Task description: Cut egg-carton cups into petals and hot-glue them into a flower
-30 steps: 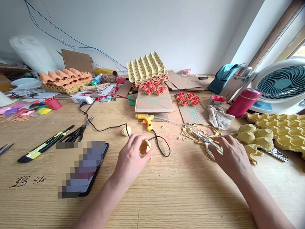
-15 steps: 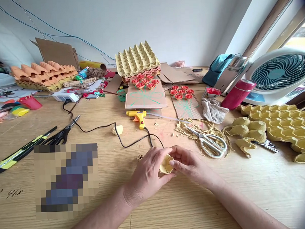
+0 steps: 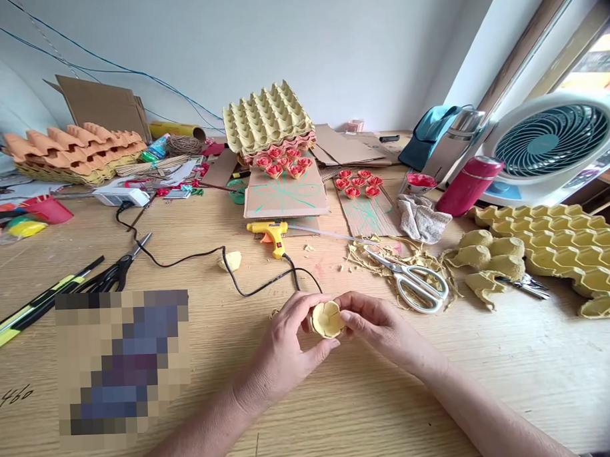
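Observation:
Between my two hands is a small yellow egg-carton cup (image 3: 327, 319), its rim cut into rounded petals and its hollow facing up toward me. My left hand (image 3: 293, 339) curves around its left side, thumb below and fingers behind. On the right, my right hand (image 3: 376, 323) pinches the rim, thumb on the petals' inner face. Just beyond the hands lies a yellow glue gun (image 3: 272, 236) with a clear stick and black cord. White-handled scissors (image 3: 420, 284) rest on shredded carton trimmings (image 3: 366, 256) to the right.
Red-painted carton flowers (image 3: 358, 182) sit on cardboard (image 3: 286, 199). Yellow egg trays (image 3: 576, 252) and cut cups (image 3: 491, 254) lie at right, near a pink bottle (image 3: 471, 186) and fan (image 3: 555, 140). Black scissors (image 3: 119, 265), a cutter (image 3: 42, 301) and a loose carton piece (image 3: 230, 260) lie left.
My left hand has loosened and its thumb has dropped lower, so more of the cup's inside shows. The right hand keeps its pinch on the rim. The view has shifted slightly.

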A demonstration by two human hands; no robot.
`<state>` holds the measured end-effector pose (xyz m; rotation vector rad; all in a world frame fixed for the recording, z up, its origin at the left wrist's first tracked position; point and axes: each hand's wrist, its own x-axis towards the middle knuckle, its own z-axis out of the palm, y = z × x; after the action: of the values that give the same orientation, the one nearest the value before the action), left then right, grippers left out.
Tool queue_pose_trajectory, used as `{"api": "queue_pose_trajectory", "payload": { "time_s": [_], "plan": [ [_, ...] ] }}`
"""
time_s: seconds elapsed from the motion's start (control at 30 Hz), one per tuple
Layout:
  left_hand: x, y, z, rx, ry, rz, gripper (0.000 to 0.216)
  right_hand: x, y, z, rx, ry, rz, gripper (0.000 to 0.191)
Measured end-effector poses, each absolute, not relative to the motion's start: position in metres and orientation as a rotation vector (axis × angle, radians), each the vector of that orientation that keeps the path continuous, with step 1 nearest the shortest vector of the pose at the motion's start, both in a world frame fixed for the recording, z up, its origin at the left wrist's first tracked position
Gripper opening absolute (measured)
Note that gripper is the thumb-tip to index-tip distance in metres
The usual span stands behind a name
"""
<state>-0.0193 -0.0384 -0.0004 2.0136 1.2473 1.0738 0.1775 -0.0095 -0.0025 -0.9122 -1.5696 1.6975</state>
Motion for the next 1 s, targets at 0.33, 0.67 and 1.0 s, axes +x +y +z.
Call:
{"api": "queue_pose_trajectory", "payload": {
  "time_s": [0.33,0.67,1.0],
  "plan": [
    [-0.020,-0.038,-0.001,1.955,1.214,1.047,0.049,0.176,-0.010,-0.009,-0.911,-1.557,1.545,0.031],
    [-0.018,-0.041,-0.014,2.003,1.197,0.986,0.057,0.171,-0.018,-0.007,-1.080,-1.854,0.949,0.005],
    [-0.014,-0.041,-0.014,1.990,1.236,0.983,0.050,0.168,-0.021,-0.008,-1.034,-1.832,0.846,0.009]
  ]
}}
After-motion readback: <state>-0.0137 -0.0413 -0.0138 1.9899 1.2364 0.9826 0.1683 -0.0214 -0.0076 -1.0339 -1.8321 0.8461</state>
